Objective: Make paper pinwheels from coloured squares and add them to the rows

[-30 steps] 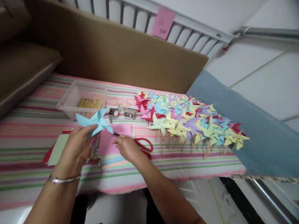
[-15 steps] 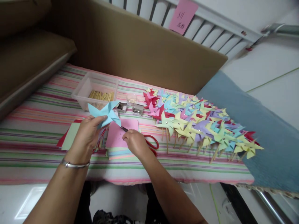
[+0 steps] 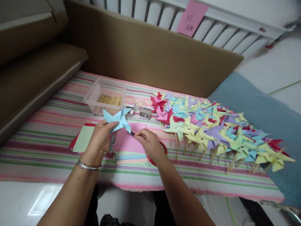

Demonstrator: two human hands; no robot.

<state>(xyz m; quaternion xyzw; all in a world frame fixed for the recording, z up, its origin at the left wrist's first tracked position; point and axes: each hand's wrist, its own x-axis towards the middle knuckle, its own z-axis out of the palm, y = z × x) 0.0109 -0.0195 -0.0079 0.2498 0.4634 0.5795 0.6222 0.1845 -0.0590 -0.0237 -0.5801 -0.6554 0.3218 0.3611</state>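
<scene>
Pinched by a fold near its middle, a light blue paper pinwheel (image 3: 119,119) is in my left hand (image 3: 102,136), the thumb lying on top. It shows no stick. My right hand (image 3: 149,142) is closed just right of the pinwheel, thumb and fingertips together; whatever they pinch is too small or hidden. Beneath that hand are red-handled scissors (image 3: 166,150), a dark blade end showing by the fingertips. I cannot tell whether the fingers touch them. A stack of pink and other coloured paper (image 3: 124,144) lies under both hands.
A clear plastic box (image 3: 90,99) holds short wooden sticks. Beside it stand small open boxes of metal pins (image 3: 145,113) and a clear round dish (image 3: 138,103). Finished pinwheels (image 3: 199,131) crowd the right side. Green and red sheets (image 3: 83,138) lie left; cardboard (image 3: 150,53) stands behind.
The view has shifted, so the table items appear farther right and slightly lower. My left hand still holds the blue pinwheel, now turned a little; my right hand stays close beside it.
</scene>
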